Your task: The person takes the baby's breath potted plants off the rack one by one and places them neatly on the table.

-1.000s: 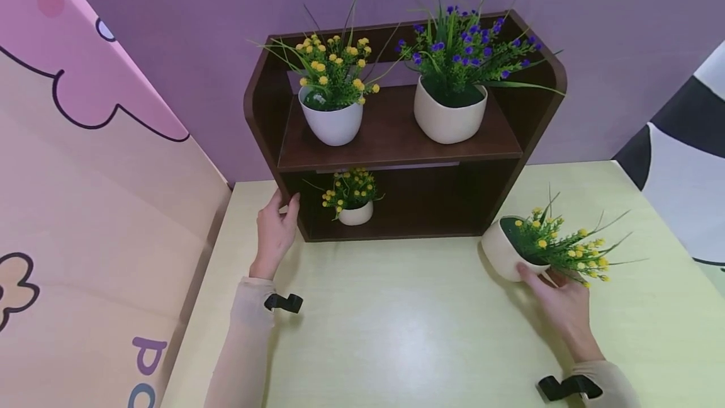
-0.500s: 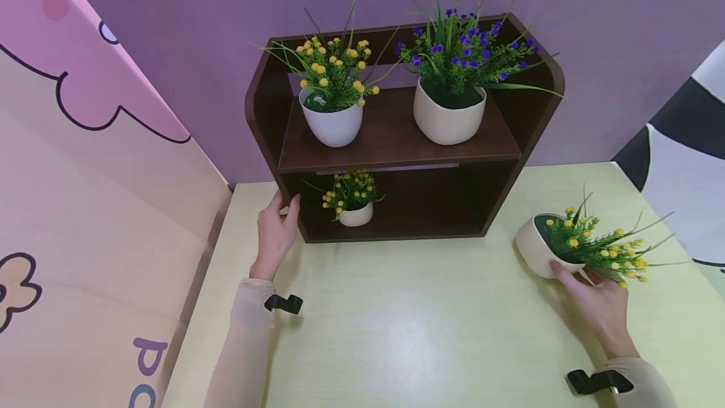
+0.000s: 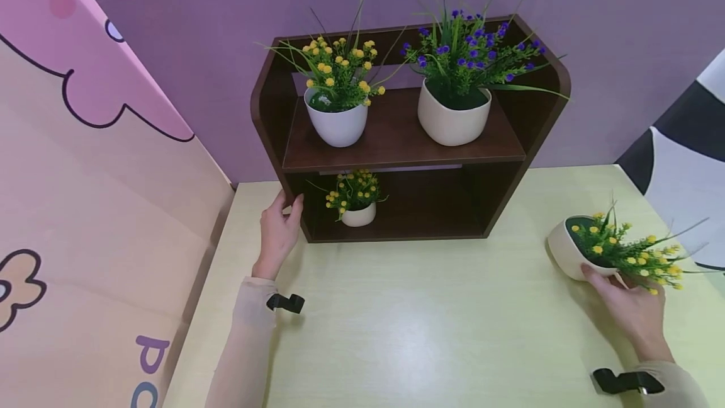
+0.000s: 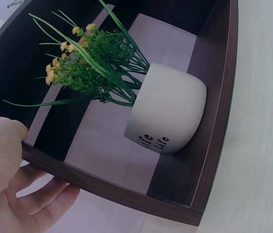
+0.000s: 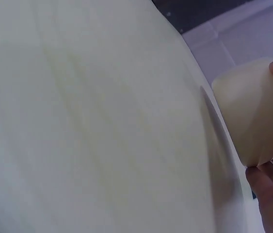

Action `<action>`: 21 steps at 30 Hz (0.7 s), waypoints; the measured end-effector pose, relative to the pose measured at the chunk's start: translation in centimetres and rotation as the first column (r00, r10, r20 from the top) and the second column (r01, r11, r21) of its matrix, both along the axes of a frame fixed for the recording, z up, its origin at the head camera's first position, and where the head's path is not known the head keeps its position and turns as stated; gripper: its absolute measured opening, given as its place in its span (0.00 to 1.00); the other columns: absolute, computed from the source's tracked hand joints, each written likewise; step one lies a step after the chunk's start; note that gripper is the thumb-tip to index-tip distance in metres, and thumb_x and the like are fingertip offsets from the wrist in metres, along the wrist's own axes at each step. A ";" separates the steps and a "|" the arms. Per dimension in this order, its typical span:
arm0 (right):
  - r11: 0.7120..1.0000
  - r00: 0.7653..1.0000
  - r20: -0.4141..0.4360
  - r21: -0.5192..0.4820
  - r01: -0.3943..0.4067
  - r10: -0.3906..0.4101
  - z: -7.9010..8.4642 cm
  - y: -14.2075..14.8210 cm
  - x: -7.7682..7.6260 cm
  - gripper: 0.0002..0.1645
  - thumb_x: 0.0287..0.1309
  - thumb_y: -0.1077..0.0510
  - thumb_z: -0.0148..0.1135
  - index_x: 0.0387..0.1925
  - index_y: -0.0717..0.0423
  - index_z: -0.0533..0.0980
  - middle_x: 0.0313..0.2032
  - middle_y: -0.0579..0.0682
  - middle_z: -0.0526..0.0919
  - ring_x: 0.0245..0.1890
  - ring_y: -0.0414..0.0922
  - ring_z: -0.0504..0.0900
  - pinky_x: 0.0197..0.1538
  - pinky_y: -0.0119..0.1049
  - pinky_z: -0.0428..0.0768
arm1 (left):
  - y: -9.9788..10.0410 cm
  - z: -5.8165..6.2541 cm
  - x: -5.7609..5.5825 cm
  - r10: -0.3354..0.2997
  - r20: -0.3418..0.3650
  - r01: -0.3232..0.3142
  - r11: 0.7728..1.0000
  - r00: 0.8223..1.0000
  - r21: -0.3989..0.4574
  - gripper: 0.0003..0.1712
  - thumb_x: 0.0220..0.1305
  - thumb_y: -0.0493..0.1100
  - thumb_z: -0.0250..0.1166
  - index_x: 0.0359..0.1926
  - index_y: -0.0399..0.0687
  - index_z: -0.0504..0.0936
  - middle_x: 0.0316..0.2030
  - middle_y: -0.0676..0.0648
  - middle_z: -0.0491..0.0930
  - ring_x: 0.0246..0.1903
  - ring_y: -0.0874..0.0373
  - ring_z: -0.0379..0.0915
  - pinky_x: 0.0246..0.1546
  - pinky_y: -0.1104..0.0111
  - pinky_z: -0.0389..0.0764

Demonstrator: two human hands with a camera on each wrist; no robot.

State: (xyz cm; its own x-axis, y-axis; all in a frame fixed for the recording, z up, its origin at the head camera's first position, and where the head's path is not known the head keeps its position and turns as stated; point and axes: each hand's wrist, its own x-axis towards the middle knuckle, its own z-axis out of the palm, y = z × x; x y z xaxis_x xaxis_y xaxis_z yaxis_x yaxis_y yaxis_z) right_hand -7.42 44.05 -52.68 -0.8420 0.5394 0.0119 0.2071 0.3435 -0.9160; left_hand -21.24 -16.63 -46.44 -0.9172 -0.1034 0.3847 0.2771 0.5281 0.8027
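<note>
My left hand (image 3: pixel 278 232) grips the lower left side panel of a dark brown two-tier shelf (image 3: pixel 385 237). In the left wrist view the thumb lies on the inner side and the fingers (image 4: pixel 49 201) curl round the outer side. My right hand (image 3: pixel 631 313) holds a cream pot with yellow artificial flowers (image 3: pixel 572 250) at the table's right, thumb on the near side of the pot. The pot tilts, its flowers leaning right. The right wrist view shows the pot's wall (image 5: pixel 252 111) between thumb and fingers, close to the table; contact cannot be told.
On the upper tier stand a white pot with yellow flowers (image 3: pixel 338 126) and a cream pot with purple flowers (image 3: pixel 453 118). A small potted yellow plant (image 3: pixel 359 214) sits at the lower tier's left. The pale table (image 3: pixel 396 332) meets a purple backdrop (image 3: pixel 198 30).
My right hand has carried the tilted potted plant rightward, away from the shelf's lower right corner. The left hand keeps its grip on the shelf.
</note>
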 end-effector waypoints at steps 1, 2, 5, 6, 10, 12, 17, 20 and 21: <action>1.000 1.000 -0.003 0.007 -0.005 0.005 -0.1 0.3 0.0 0.30 0.51 0.58 0.75 0.53 0.31 0.72 0.42 0.18 0.75 0.37 0.14 0.75 0.39 0.09 0.74 | 0.0 0.0 0.0 -0.001 -0.002 0.001 1.000 1.000 -0.002 0.16 0.73 0.54 0.56 0.49 0.49 0.80 0.47 0.39 0.86 0.42 0.43 0.86 0.41 0.51 0.87; 1.000 1.000 -0.010 0.008 -0.010 0.010 -0.1 0.6 0.0 0.31 0.52 0.59 0.74 0.54 0.32 0.72 0.43 0.18 0.75 0.38 0.14 0.75 0.40 0.09 0.74 | 0.0 0.0 -0.1 -0.002 -0.005 0.002 1.000 1.000 -0.004 0.16 0.73 0.53 0.56 0.49 0.49 0.80 0.48 0.39 0.86 0.42 0.43 0.86 0.41 0.52 0.87; 1.000 1.000 -0.021 0.006 -0.016 0.016 -0.3 1.3 0.0 0.32 0.52 0.60 0.74 0.56 0.34 0.72 0.44 0.18 0.76 0.38 0.14 0.76 0.40 0.09 0.74 | 0.0 0.0 -0.1 0.000 -0.009 0.000 1.000 1.000 -0.010 0.16 0.73 0.53 0.56 0.49 0.49 0.80 0.48 0.39 0.86 0.42 0.43 0.86 0.41 0.52 0.87; 1.000 1.000 -0.017 0.005 -0.014 0.014 -0.3 1.6 0.1 0.32 0.52 0.59 0.74 0.56 0.34 0.72 0.43 0.18 0.76 0.38 0.14 0.76 0.40 0.09 0.74 | 0.0 0.0 -0.1 0.000 -0.008 0.000 1.000 1.000 -0.013 0.16 0.73 0.53 0.56 0.50 0.49 0.80 0.48 0.39 0.86 0.42 0.43 0.86 0.41 0.52 0.87; 1.000 1.000 -0.009 -0.022 -0.004 0.003 -0.5 2.4 0.3 0.33 0.52 0.59 0.75 0.56 0.34 0.72 0.42 0.18 0.76 0.37 0.14 0.77 0.39 0.08 0.73 | 0.0 0.0 -0.1 0.001 -0.004 -0.001 1.000 1.000 -0.015 0.17 0.73 0.54 0.56 0.50 0.49 0.80 0.48 0.38 0.86 0.43 0.43 0.86 0.41 0.52 0.87; 1.000 1.000 -0.010 -0.027 0.005 -0.005 -0.6 2.8 0.4 0.33 0.51 0.59 0.75 0.56 0.33 0.72 0.42 0.18 0.77 0.37 0.14 0.77 0.39 0.08 0.73 | 0.0 0.0 -0.1 0.002 -0.001 -0.002 1.000 1.000 -0.014 0.17 0.73 0.54 0.55 0.50 0.49 0.80 0.48 0.38 0.86 0.43 0.43 0.86 0.41 0.52 0.87; 0.996 0.997 -0.069 -0.083 -0.031 0.025 -0.6 3.5 0.1 0.35 0.52 0.63 0.74 0.58 0.36 0.71 0.45 0.21 0.77 0.39 0.15 0.78 0.41 0.08 0.73 | 0.0 0.0 0.0 0.003 0.000 -0.003 1.000 1.000 -0.004 0.18 0.73 0.54 0.56 0.51 0.48 0.80 0.48 0.38 0.86 0.44 0.43 0.86 0.41 0.52 0.87; 0.985 0.986 -0.155 -0.156 -0.079 0.055 -0.7 3.7 -0.1 0.38 0.51 0.67 0.72 0.61 0.40 0.71 0.48 0.25 0.79 0.42 0.16 0.79 0.43 0.09 0.74 | 0.0 0.0 0.0 0.002 0.001 -0.002 1.000 1.000 0.001 0.18 0.73 0.54 0.56 0.51 0.48 0.80 0.49 0.38 0.86 0.45 0.44 0.86 0.42 0.52 0.87; 0.979 0.982 -0.181 -0.180 -0.095 0.062 -0.8 3.7 -0.1 0.38 0.51 0.69 0.72 0.62 0.42 0.71 0.48 0.26 0.79 0.43 0.17 0.79 0.44 0.09 0.74 | 0.0 0.0 0.0 0.000 0.001 0.000 1.000 1.000 0.001 0.18 0.73 0.54 0.56 0.51 0.48 0.80 0.49 0.38 0.86 0.45 0.43 0.86 0.43 0.52 0.87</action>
